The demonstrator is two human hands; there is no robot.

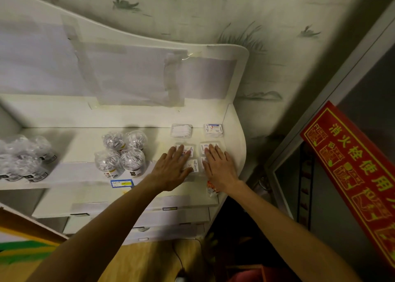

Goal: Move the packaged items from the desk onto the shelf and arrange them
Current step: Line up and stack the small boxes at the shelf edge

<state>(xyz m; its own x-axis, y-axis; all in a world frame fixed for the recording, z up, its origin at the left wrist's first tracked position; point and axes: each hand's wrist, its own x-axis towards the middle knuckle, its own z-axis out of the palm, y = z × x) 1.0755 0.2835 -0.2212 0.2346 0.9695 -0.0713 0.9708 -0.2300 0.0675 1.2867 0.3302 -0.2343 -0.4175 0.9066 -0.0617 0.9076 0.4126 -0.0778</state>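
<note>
Clear plastic encloses each of the small packaged items on the white shelf [233,132]. Six packs lie in two columns near the shelf's right end. The rear-left pack [181,130] shows white contents; the rear-right pack [213,130] carries a blue-and-white printed label. Both rear packs lie apart from the hands, close to the shelf's back wall.

The left hand [173,166] lies flat, fingers straight and slightly spread, pressing on the middle-left pack [189,150] and the front-left pack [193,165]. It grips nothing. The right hand [220,166] lies equally flat, fingers extended, on the middle-right pack [206,147] and on a front-right pack, which it largely hides. It also grips nothing.

Further along the shelf, left of the packs, four round clear containers [123,153] stand in a tight group, touching one another. At the shelf's far left stands a second group of similar containers [25,157], blurred. A blue-edged price tag [121,183] is fixed to the shelf's front edge below the four containers. An orange-and-white packet [211,188] hangs over the front edge under the right wrist.

Taped paper sheets [128,74] cover the panel behind the shelf. A red sign with yellow characters [352,175] hangs well to the right of the shelf.
</note>
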